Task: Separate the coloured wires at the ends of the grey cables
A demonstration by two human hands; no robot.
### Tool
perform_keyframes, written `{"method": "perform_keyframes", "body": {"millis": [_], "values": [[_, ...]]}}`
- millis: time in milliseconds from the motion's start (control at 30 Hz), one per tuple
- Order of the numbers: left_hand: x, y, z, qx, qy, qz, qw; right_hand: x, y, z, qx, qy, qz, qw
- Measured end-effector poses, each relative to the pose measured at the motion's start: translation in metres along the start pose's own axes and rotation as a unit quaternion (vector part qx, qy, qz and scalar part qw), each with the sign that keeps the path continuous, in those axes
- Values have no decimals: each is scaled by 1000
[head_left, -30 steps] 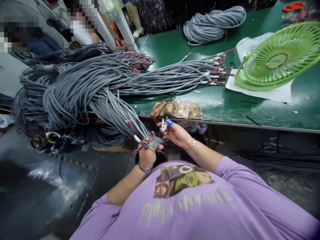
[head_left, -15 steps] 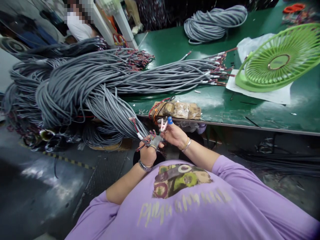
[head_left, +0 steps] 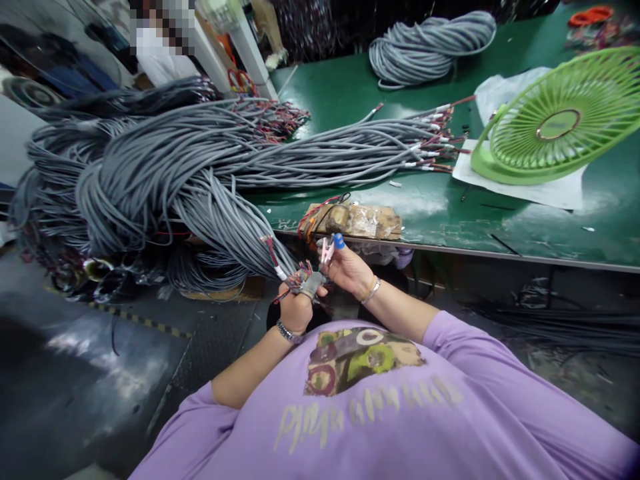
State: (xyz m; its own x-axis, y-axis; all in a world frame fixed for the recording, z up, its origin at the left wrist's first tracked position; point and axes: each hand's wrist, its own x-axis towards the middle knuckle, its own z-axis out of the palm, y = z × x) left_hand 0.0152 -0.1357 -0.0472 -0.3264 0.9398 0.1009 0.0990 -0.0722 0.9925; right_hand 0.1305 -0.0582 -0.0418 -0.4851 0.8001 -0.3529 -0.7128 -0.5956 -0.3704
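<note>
My left hand (head_left: 296, 307) is closed round the ends of several grey cables (head_left: 235, 227), whose thin red and coloured wires (head_left: 300, 275) fan out above my taped thumb. My right hand (head_left: 349, 269) is just to the right, fingers pinched on a small pink and white cutter (head_left: 327, 250); its forefinger wears a blue cap. Both hands are held in front of my chest, below the edge of the green table (head_left: 450, 213). The cables run up and left into a large grey heap (head_left: 130, 173).
A taped wooden block (head_left: 357, 220) with red wires sits at the table edge above my hands. More cable bundles (head_left: 350, 153) lie on the table, a coil (head_left: 430, 47) at the back, a green fan (head_left: 555, 120) at right. Another person (head_left: 160, 53) stands far left.
Over the second my hands rose slightly and shifted a little right. Their grip on the wires and the cutter looks the same.
</note>
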Motion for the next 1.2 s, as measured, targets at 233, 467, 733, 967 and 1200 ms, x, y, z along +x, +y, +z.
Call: {"method": "perform_keyframes", "body": {"millis": [233,467,733,967,1200], "values": [[-2,0,-1,-4,6,0,1000,-2,2,-9,-8,-51,34,998],[-7,3,-8,-22,10,7,1000,-4,-2,-16,-51,-76,45,995],[-6,5,-7,3,44,31,999,-10,-6,-11,-101,-86,4,991],[0,3,-2,-6,44,25,999,-13,-5,-9,-54,-45,22,997],[2,-2,-1,8,51,34,998,-8,-4,-5,8,-18,44,999]]}}
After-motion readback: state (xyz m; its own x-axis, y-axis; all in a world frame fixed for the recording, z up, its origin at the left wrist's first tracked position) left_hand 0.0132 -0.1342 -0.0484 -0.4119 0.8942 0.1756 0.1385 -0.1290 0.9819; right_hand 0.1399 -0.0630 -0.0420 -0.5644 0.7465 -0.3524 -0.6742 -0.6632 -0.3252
